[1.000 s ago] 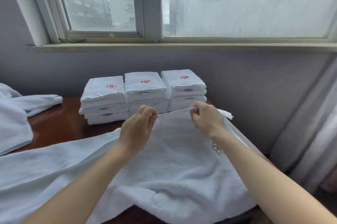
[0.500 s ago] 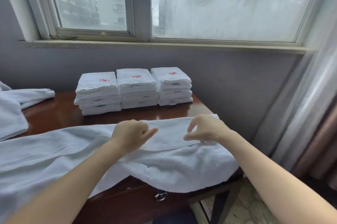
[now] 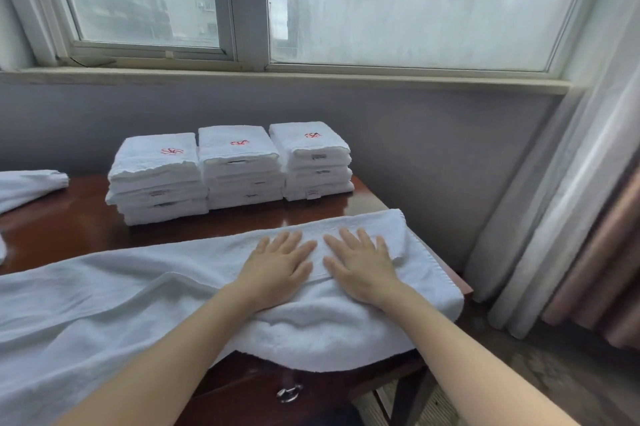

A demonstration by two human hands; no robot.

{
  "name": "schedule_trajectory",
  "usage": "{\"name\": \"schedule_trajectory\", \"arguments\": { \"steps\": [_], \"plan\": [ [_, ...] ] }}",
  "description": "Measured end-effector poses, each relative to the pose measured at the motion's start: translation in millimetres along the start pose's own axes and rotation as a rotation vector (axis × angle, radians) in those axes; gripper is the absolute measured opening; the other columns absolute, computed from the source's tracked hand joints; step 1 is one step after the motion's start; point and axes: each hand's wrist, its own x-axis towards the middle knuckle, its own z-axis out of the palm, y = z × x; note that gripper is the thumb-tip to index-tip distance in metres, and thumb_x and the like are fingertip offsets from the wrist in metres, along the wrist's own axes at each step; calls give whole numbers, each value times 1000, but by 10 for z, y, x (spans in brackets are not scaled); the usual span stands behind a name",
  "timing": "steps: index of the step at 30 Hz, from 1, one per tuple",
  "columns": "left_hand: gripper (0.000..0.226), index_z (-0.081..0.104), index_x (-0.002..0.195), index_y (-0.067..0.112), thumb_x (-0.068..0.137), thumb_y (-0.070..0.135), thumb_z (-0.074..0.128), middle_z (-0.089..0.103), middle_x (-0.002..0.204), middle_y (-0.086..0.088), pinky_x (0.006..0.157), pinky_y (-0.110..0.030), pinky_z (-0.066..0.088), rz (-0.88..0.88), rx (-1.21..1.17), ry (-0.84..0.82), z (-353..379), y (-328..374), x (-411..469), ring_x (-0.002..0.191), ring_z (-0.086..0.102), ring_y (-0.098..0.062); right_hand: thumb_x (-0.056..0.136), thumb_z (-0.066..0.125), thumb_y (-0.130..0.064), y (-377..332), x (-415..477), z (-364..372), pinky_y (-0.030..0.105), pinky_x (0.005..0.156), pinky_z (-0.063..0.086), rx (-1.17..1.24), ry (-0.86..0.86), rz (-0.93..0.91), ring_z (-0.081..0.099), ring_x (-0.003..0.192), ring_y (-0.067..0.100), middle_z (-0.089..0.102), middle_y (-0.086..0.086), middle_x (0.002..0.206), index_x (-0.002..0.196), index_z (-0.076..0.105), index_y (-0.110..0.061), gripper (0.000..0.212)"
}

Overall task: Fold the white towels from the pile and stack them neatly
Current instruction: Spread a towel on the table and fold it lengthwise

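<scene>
I had my left hand [image 3: 280,266] and right hand [image 3: 360,268] spread flat, side by side, pressing the towel [image 3: 138,297] at the surface's [image 3: 69,221] 3 o'clock end. Its 6 o'clock edge overhung; I judged uneven smoothing could skew the fold or slide it off.

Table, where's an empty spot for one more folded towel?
Bare table left of the folded stacks, up to the loose pile, plus the strip between stacks and spread towel. The towel covers the front.
</scene>
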Motion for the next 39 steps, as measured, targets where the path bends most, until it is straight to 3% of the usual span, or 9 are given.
{"name": "schedule_trajectory", "arguments": {
  "steps": [8, 14, 17, 20, 24, 29, 33, 35, 39],
  "plan": [
    [54, 15, 155, 36, 102, 44, 24, 6, 165, 3, 122, -44, 2, -70, -10, 27, -24, 34, 379, 152, 1, -16, 100, 29, -50, 229, 375, -102, 47, 121, -7, 56, 35, -57, 0, 152, 19, 10, -8, 164, 153, 24, -40, 54],
    [40, 60, 121, 20, 95, 43, 40, 55, 125, -4, 90, -36, 38, -198, 53, 184, -224, 283, 719, 116, 49, -24, 90, 56, -18, 253, 302, -140, 27, 111, 23, 419, 420, -53, 42, 133, 16, 60, -4, 133, 124, 65, -20, 36],
    [34, 56, 127, 19, 97, 31, 45, 52, 130, 2, 92, -30, 37, -27, -85, 341, -82, 424, 804, 122, 46, -19, 80, 60, -13, 360, 202, -145, 30, 102, 33, 361, 696, 137, 48, 120, 20, 63, -3, 119, 113, 69, -20, 34],
    [40, 49, 139, 24, 101, 28, 39, 46, 143, 5, 108, -29, 28, 177, -165, 285, 61, 497, 837, 135, 38, -17, 82, 60, -22, 505, 174, -153, 33, 103, 28, 274, 659, 317, 39, 124, 22, 52, -3, 131, 124, 61, -25, 41],
    [48, 35, 150, 32, 102, 33, 32, 24, 162, 5, 120, -29, 5, 152, -139, 182, 111, 483, 879, 150, 14, -13, 85, 58, -25, 541, 187, -178, 33, 83, 43, 401, 619, 408, 52, 104, 19, 48, -3, 123, 129, 57, -24, 44],
    [49, 34, 151, 33, 102, 36, 32, 22, 162, 5, 120, -31, 6, 138, -142, 179, 97, 492, 863, 150, 13, -12, 88, 54, -23, 514, 145, -172, 29, 64, 38, 450, 695, 421, 51, 71, 12, 52, -5, 111, 125, 58, -25, 37],
    [49, 34, 151, 32, 102, 35, 33, 22, 162, 5, 120, -30, 7, 136, -141, 175, 96, 490, 859, 150, 14, -12, 86, 55, -17, 454, 123, -187, 31, 69, 44, 464, 738, 369, 57, 77, 17, 58, -4, 122, 124, 60, -21, 39],
    [49, 34, 151, 33, 102, 36, 33, 22, 162, 5, 120, -30, 7, 133, -143, 179, 97, 495, 853, 150, 14, -12, 84, 56, -16, 454, 137, -167, 35, 94, 43, 391, 734, 312, 61, 104, 21, 55, -2, 139, 126, 61, -19, 43],
    [50, 34, 151, 32, 102, 37, 34, 22, 162, 6, 120, -30, 8, 136, -147, 182, 87, 496, 846, 150, 14, -12, 82, 59, -18, 452, 163, -157, 53, 119, -1, 183, 744, 324, 9, 151, 32, 34, 6, 157, 127, 63, -20, 45]
  ]
}}
